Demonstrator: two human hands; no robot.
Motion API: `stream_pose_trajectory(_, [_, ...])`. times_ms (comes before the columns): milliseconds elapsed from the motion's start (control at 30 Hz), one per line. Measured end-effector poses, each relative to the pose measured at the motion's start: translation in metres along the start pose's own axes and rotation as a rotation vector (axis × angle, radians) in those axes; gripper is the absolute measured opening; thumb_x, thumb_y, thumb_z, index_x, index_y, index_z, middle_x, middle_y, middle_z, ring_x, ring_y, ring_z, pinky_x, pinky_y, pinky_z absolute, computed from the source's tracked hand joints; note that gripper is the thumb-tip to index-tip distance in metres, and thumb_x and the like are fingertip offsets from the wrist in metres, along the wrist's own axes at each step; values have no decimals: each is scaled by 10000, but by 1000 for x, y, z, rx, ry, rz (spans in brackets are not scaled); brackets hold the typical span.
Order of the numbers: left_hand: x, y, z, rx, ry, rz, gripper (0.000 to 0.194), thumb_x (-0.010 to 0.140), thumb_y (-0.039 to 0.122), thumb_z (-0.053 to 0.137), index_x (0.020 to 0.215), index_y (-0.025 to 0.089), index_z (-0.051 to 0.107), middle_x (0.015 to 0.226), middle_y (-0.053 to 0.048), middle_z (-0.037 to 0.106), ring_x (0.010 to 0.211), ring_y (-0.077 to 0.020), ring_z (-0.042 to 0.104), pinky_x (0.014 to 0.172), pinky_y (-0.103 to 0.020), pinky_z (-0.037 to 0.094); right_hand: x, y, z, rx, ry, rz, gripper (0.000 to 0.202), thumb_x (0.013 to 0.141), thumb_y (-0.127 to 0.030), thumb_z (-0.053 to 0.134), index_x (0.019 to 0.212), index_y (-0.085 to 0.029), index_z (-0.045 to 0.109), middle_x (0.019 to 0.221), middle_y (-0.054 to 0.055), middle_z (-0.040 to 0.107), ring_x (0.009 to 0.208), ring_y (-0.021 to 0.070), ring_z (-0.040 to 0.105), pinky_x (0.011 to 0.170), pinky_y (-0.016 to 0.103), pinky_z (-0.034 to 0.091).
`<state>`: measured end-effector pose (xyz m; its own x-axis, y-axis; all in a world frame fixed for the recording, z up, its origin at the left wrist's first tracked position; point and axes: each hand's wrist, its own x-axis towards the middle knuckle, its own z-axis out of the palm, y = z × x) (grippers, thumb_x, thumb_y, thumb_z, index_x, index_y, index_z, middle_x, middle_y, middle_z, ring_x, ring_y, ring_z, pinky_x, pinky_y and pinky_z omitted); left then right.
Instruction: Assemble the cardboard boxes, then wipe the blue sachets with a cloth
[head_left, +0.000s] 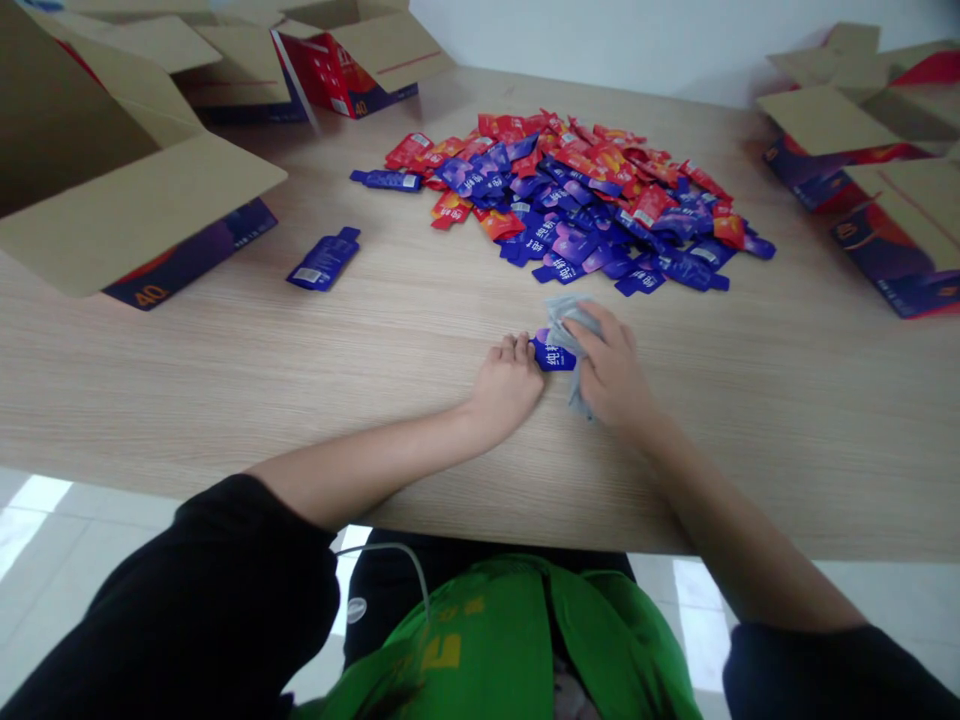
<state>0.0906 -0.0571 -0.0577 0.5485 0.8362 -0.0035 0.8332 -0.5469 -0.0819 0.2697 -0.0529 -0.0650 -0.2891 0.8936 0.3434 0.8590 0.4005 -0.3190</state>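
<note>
A blue sachet (553, 354) with white lettering lies flat on the wooden table. My left hand (511, 385) has its fingers closed on the sachet's left end, holding it against the tabletop. In my right hand (611, 365) is a bunched pale grey-blue cloth (571, 315), gripped between thumb and fingers. The cloth covers part of the sachet's upper right side. Beyond my hands rises a big pile of blue sachets (551, 235) and red sachets (600, 155), heaped loosely together. A single blue sachet (325, 260) lies apart, to the left.
Open cardboard boxes stand on both sides: a large box (195, 250) at the near left, a red and blue box (337, 75) behind it, and more boxes (892, 250) at the right. The table's front edge (480, 535) runs close to my body. A white wall rises behind.
</note>
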Motion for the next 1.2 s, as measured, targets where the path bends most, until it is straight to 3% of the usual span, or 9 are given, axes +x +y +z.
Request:
stream_pose_trajectory(133, [-1, 0, -2, -5, -23, 4, 446, 1022, 64, 368, 1406, -76, 545, 1472, -302, 524, 1356, -371, 547, 996, -433, 508, 1, -17, 12, -109, -142, -45, 544, 882, -92, 422, 1365, -205, 645, 1562, 109, 468, 1239, 346, 494, 1011, 542, 430])
stream_pose_trajectory(233, [-1, 1, -4, -2, -28, -5, 460, 1024, 56, 348, 1430, -75, 519, 1502, -285, 499, 1359, -370, 544, 991, -431, 515, -5, -14, 10, -187, -156, -2, 533, 890, -92, 430, 1354, -204, 667, 1563, 97, 468, 1184, 338, 492, 979, 518, 437])
stream_pose_trajectory(600, [-2, 1, -4, 5, -21, 1, 469, 1015, 42, 352, 1441, -73, 510, 1495, -286, 507, 1343, -376, 556, 982, -434, 507, -35, 42, -15, -299, -126, 196, 519, 898, -121, 431, 1339, -221, 687, 1504, 121, 505, 1169, 345, 551, 938, 529, 490])
stream_pose_trajectory(800, [-2, 1, -1, 2, 1, -4, 466, 995, 29, 372, 1420, -74, 532, 1484, -294, 514, 1334, -374, 561, 967, -444, 513, -30, 57, -25, -224, -157, 226, 519, 857, -107, 439, 1277, -229, 718, 1454, 120, 545, 1203, 349, 560, 978, 545, 486])
stream_pose_trajectory(967, [-1, 0, -1, -4, 4, 0, 456, 1012, 56, 370, 1419, -64, 537, 1496, -283, 509, 1332, -367, 561, 970, -434, 513, -11, 36, -29, -38, -40, 114, 529, 844, -90, 437, 1254, -253, 728, 1455, 107, 545, 1291, 355, 529, 1030, 586, 461])
stream_pose_trajectory(1100, [-1, 0, -3, -7, -17, -6, 445, 1022, 69, 364, 1406, -59, 552, 1482, -289, 523, 1336, -360, 557, 968, -419, 507, -2, 4, -16, 59, -148, -80, 543, 850, -59, 416, 1247, -243, 736, 1470, 101, 548, 1329, 325, 507, 1063, 561, 449])
stream_pose_trajectory(1200, [-1, 1, -6, -5, -43, -2, 437, 1029, 85, 362, 1384, -69, 567, 1450, -293, 554, 1347, -353, 548, 980, -405, 497, -4, -6, -6, 33, -228, -99, 547, 843, -48, 422, 1247, -228, 744, 1484, 106, 548, 1305, 339, 508, 1041, 573, 458])
